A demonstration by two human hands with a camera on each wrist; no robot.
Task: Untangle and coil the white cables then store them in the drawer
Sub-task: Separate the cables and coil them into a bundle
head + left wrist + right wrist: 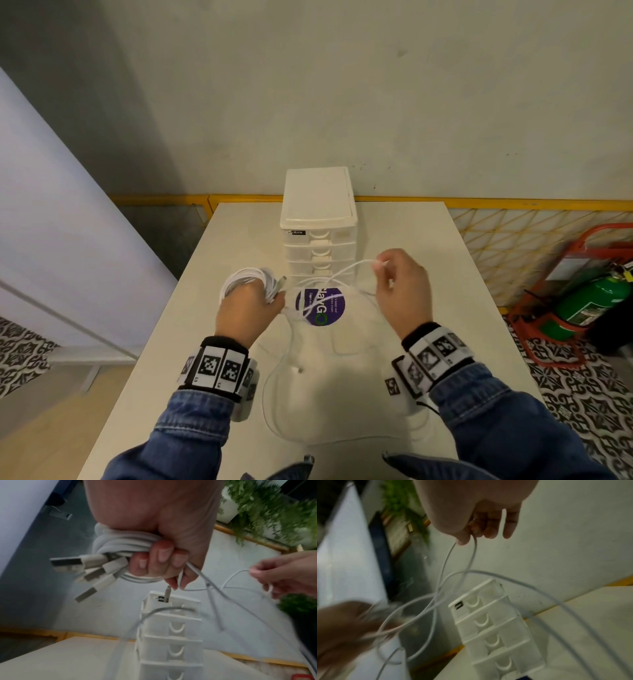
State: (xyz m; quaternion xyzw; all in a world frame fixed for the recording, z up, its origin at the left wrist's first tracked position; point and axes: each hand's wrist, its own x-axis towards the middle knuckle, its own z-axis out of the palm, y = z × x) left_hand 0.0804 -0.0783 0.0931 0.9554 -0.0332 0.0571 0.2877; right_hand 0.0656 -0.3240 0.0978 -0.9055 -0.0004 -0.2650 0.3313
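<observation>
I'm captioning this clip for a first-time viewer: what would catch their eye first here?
First, the left hand gripping a thick coiled bundle of white cables above the table, USB plugs sticking out. Next, the right hand pinching a loose cable that trails in loops across a purple round sticker. Behind them stands the white drawer unit, drawers closed.

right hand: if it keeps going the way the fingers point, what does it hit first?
Probably the drawer unit. The right hand, pinching a loose cable, points forward and leftward toward the unit's front, with only that cable's slack between. Depth is unclear; it may be high enough to pass over the top.
</observation>
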